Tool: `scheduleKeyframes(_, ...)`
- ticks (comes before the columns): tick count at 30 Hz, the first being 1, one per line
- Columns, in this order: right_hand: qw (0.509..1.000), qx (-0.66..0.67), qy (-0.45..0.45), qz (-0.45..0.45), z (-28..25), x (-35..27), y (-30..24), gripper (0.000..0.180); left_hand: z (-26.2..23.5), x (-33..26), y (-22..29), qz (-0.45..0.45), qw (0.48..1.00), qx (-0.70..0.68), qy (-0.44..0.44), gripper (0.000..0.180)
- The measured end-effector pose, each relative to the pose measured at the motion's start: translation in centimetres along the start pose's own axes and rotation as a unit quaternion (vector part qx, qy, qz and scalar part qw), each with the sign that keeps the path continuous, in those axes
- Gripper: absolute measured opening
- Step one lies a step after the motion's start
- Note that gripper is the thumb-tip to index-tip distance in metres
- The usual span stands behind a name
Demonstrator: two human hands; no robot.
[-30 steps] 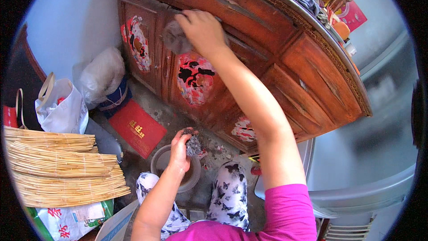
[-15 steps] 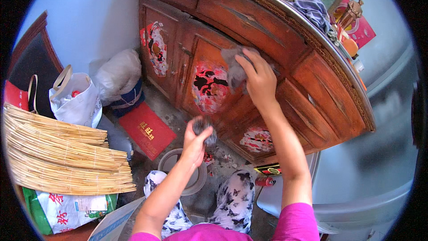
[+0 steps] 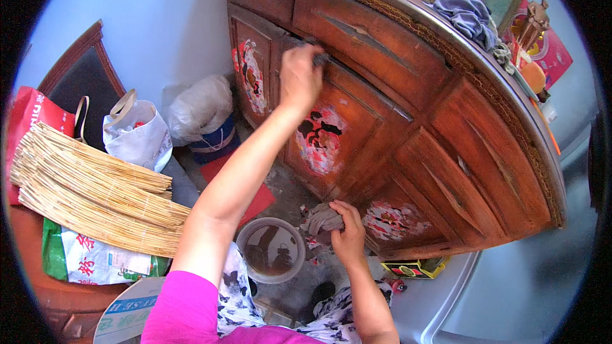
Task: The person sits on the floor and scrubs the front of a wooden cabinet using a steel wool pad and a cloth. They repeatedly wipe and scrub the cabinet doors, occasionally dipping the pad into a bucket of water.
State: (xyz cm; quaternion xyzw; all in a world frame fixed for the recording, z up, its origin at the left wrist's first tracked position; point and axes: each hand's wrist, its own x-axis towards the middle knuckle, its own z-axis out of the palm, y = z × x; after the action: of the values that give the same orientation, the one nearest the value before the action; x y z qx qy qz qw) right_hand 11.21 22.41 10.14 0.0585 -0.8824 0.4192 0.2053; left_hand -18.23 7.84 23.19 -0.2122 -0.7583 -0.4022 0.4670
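Left hand (image 3: 299, 79) went up to the brown wooden cabinet (image 3: 408, 134), pinching a small dark scrubber (image 3: 319, 58); right hand (image 3: 349, 239) dropped low, squeezing a grey cloth (image 3: 322, 220); scrubbing replaces wiping.

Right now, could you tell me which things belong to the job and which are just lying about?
In use: cabinet, pad in left hand, rag in right hand, bowl.
Lying about: bamboo mat, white bag, chair, blue cloth.
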Motion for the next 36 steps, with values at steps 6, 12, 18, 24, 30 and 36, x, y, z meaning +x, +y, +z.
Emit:
scheduleKeyframes(6, 1.0, 0.009, 0.005, 0.006, -1.1, 0.2, -0.4, 0.06, -1.9, 3.3, -4.1, -0.006, 1.0, -0.016, -0.016, 0.039)
scheduleKeyframes(12, 1.0, -0.012, -0.013, 0.0, -2.0, -0.7, 1.4, 0.067, 0.2, 3.8, -5.3, -0.2, 0.973, -0.116, 0.004, 0.044)
scheduleKeyframes(18, 1.0, -0.02, -0.018, 0.005, -2.1, -0.9, 0.4, 0.06, -0.3, 1.1, -1.4, 0.073, 0.994, 0.076, -0.017, 0.04)
scheduleKeyframes(24, 0.999, -0.03, -0.015, 0.011, -2.5, -0.6, 0.2, 0.06, -0.6, 1.5, 3.5, 0.044, 0.997, -0.034, 0.045, 0.033)
scheduleKeyframes(30, 1.0, -0.014, -0.02, 0.004, -2.1, -0.6, 0.0, 0.059, 1.3, 2.3, -3.8, -0.062, 0.994, 0.084, -0.007, 0.046)
scheduleKeyframes(36, 1.0, -0.006, -0.015, -0.02, -2.2, -0.4, -0.3, 0.059, -0.5, 1.3, -2.0, 0.059, 0.989, 0.108, -0.078, 0.044)
